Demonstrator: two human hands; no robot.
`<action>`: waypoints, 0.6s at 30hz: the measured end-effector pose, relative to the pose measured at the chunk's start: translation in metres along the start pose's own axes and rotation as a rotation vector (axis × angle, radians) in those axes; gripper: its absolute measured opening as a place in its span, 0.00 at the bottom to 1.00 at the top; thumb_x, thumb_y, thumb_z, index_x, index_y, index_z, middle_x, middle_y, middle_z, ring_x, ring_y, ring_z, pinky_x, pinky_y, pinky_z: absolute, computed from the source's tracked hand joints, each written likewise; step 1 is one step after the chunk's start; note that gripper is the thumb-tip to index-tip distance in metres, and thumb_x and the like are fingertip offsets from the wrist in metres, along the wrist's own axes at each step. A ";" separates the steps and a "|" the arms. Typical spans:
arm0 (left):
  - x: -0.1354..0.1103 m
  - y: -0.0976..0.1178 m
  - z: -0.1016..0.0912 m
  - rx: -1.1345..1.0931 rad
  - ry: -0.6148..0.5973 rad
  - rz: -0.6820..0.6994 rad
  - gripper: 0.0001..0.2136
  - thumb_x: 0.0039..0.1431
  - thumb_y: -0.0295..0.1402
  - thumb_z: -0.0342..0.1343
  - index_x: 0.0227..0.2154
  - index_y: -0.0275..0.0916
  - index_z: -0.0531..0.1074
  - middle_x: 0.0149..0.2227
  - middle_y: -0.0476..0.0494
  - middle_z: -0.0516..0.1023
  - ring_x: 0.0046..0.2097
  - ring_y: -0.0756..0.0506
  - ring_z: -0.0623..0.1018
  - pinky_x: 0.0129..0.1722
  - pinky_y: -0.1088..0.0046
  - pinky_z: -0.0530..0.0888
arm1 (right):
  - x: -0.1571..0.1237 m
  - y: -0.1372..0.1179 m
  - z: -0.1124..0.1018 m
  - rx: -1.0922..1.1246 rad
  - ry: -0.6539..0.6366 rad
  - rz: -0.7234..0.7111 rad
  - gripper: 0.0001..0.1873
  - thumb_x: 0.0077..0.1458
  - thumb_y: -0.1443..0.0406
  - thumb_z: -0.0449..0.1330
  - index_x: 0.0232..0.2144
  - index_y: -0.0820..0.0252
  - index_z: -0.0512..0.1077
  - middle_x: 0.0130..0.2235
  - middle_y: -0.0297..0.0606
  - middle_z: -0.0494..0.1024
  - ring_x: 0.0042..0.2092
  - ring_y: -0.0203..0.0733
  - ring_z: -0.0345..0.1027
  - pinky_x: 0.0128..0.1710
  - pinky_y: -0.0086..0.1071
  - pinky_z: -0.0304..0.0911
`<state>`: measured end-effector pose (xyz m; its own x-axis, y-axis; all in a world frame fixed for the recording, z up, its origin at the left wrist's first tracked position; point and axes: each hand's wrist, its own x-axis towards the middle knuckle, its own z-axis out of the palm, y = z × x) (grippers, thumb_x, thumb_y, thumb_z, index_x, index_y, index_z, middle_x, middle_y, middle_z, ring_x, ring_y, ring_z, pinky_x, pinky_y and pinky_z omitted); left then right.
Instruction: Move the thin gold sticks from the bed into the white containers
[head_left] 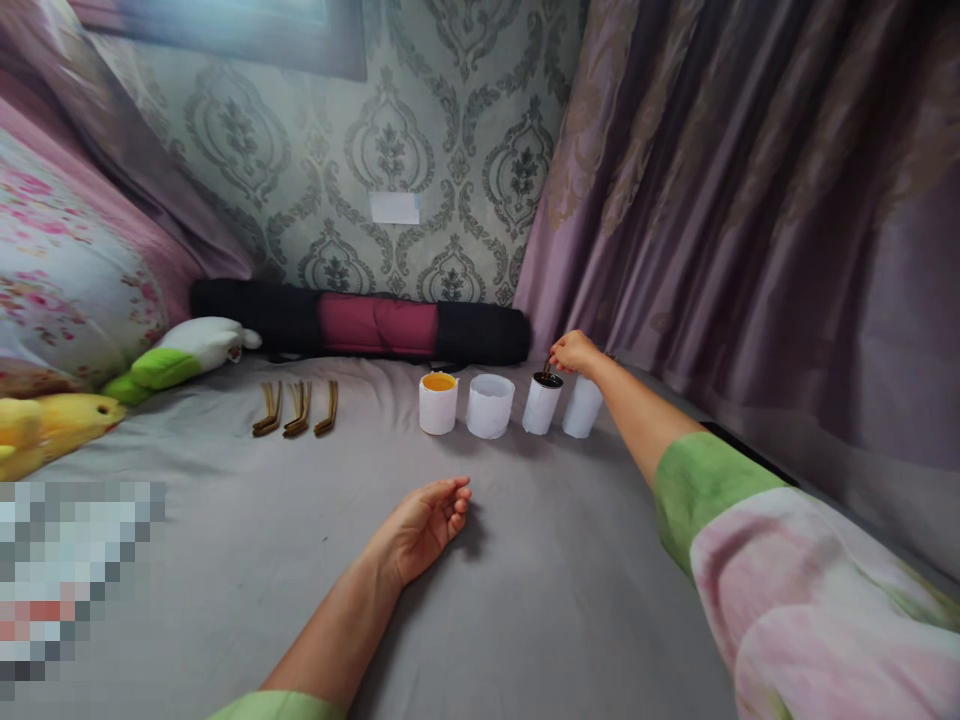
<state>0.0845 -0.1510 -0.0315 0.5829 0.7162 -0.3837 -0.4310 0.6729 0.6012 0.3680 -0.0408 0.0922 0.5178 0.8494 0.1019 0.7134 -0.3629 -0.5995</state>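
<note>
My right hand (574, 354) pinches a thin dark brown stick-like piece (548, 367) upright over the mouth of a white cylindrical container (540, 412) with a dark inside. The piece's lower end is hidden in the container. Partly behind my right wrist stands another white container (581, 410). To the left are a wide white container (490, 412) and one with a yellow inside (438, 408). My left hand (431, 520) rests on the grey sheet before them, fingers loosely curled, holding nothing. Three small groups of slim, bent, brown-gold pieces (297, 412) lie further left; their kind is unclear.
Behind the containers, a long black and maroon roll (375, 325) lies along the patterned wall. Plush toys, one yellow (75, 425) and one green and white (176, 360), sit at the left. A purple curtain (750, 200) hangs on the right. A pixelated patch covers the lower left.
</note>
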 end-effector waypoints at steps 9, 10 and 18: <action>0.000 0.000 -0.001 0.001 -0.009 0.001 0.06 0.51 0.23 0.50 0.33 0.29 0.66 0.26 0.45 0.70 0.23 0.56 0.69 0.21 0.82 0.68 | 0.001 0.001 -0.003 0.005 0.011 -0.008 0.08 0.51 0.67 0.53 0.27 0.67 0.69 0.20 0.37 0.70 0.18 0.29 0.59 0.17 0.22 0.56; 0.000 0.000 -0.001 0.000 -0.012 0.001 0.06 0.51 0.23 0.50 0.33 0.29 0.66 0.26 0.45 0.70 0.23 0.56 0.69 0.21 0.82 0.68 | 0.001 0.000 -0.003 0.006 0.010 -0.008 0.08 0.51 0.67 0.53 0.27 0.67 0.69 0.20 0.37 0.70 0.18 0.28 0.59 0.17 0.22 0.56; 0.002 -0.001 -0.004 -0.009 -0.044 0.000 0.07 0.50 0.23 0.51 0.34 0.30 0.67 0.26 0.45 0.70 0.24 0.56 0.69 0.22 0.83 0.68 | 0.001 0.001 -0.008 0.010 0.026 -0.013 0.08 0.51 0.67 0.52 0.27 0.67 0.68 0.20 0.38 0.70 0.18 0.29 0.59 0.17 0.22 0.57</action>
<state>0.0831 -0.1496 -0.0357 0.6129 0.7072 -0.3524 -0.4365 0.6749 0.5950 0.3733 -0.0431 0.0977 0.5207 0.8437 0.1305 0.7155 -0.3479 -0.6058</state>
